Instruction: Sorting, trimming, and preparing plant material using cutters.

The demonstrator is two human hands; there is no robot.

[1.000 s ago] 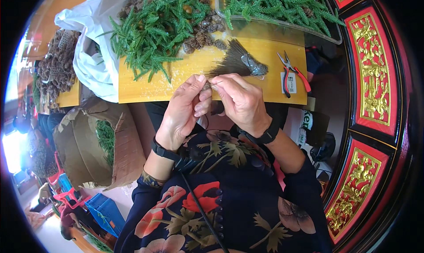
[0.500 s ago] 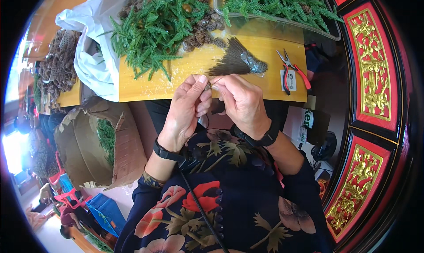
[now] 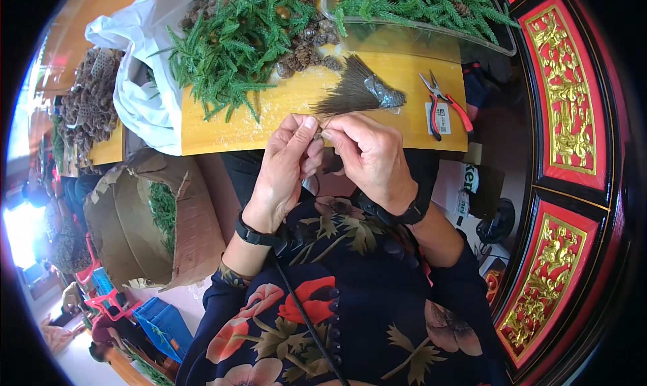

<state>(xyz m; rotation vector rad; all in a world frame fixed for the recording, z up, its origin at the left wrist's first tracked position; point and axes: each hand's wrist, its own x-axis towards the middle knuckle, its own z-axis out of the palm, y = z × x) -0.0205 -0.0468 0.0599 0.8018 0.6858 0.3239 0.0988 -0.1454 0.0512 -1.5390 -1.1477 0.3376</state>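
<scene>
Just off the table's front edge, my left hand (image 3: 290,158) pinches a small brown pine cone (image 3: 318,133), mostly hidden by the fingers. Against it my right hand (image 3: 369,155) is closed, thumb and forefinger pressed together on what looks like a thin brown wire; little of it shows. Beyond the hands lies a fanned bundle of thin dark brown wires (image 3: 350,89), its right end wrapped in clear plastic. Pliers (image 3: 441,106) with red and black handles rest to the right, partly over a white label.
Green artificial sprigs (image 3: 229,55) and loose pine cones (image 3: 300,55) cover the back of the yellow table (image 3: 202,133). A clear plastic bin (image 3: 431,39) holds more sprigs. A white bag (image 3: 138,96) hangs at left above a cardboard box (image 3: 135,224). Carved red-and-gold panels (image 3: 569,96) stand at right.
My right fingers have shifted slightly at the pine cone. Both hands otherwise stay in the same place, and the view has moved a little.
</scene>
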